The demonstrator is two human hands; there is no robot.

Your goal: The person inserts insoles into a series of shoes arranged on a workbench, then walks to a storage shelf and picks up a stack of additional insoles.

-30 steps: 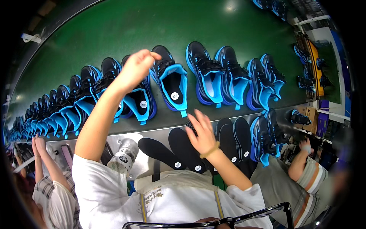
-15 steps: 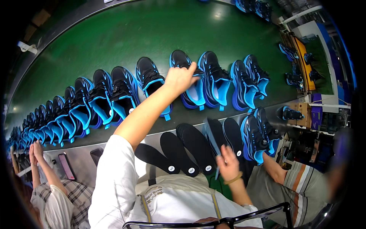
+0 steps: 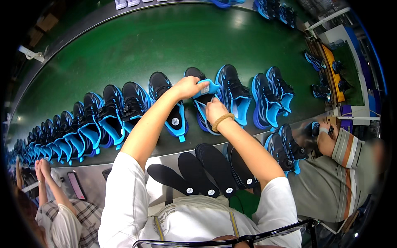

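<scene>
Sneaker [image 3: 205,108] on the green conveyor belt [image 3: 136,45]: my right hand [image 3: 216,110] steadies its opening, fingers curled in. Left hand [image 3: 189,86] beyond pinches the blue tongue [image 3: 209,87] back. Black insoles [image 3: 209,170] lie nearer me, within reach. Finished pairs [image 3: 124,107] line both sides.

A wide green conveyor belt [image 3: 165,37] curves through the workshop, carrying a long row of black-and-blue sneakers [image 3: 103,113] set side by side along its near edge. Four dark insoles [image 3: 198,171] fan out on the grey counter [image 3: 89,177] below the belt, each with a small round sticker at the heel. At left, a co-worker in a plaid shirt [image 3: 68,221] has both arms raised beside a dark phone [image 3: 76,185] lying on the counter. At right, another worker in a striped polo shirt [image 3: 331,182] leans close to two more sneakers [image 3: 285,149]. Further shoes sit on a yellow rack [image 3: 333,70] at far right.
</scene>
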